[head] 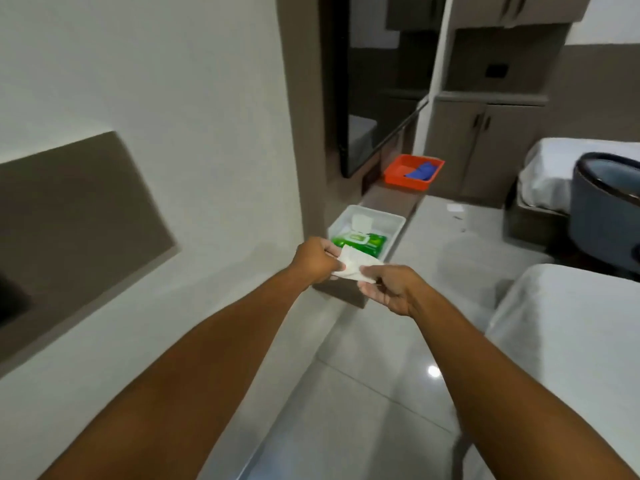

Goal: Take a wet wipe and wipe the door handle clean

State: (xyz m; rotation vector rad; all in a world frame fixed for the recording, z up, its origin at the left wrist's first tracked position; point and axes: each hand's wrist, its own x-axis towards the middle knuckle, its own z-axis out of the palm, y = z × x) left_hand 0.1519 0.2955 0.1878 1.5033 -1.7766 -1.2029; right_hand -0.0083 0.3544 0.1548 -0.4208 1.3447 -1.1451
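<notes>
A white wet wipe (355, 265) is stretched between both hands, just in front of a white tray (388, 216). My left hand (317, 259) pinches its left end and my right hand (391, 289) pinches its right end. Inside the tray lies a green pack of wet wipes (360, 242) with its lid flipped up. No door handle shows in this view.
The tray sits on a low brown shelf (391, 199) along the white wall, with an orange tray (414, 171) holding a blue cloth farther back. A dark mirror, brown cabinets (485, 143), two white beds (568, 327) and a blue chair (606, 209) stand around a glossy tiled floor.
</notes>
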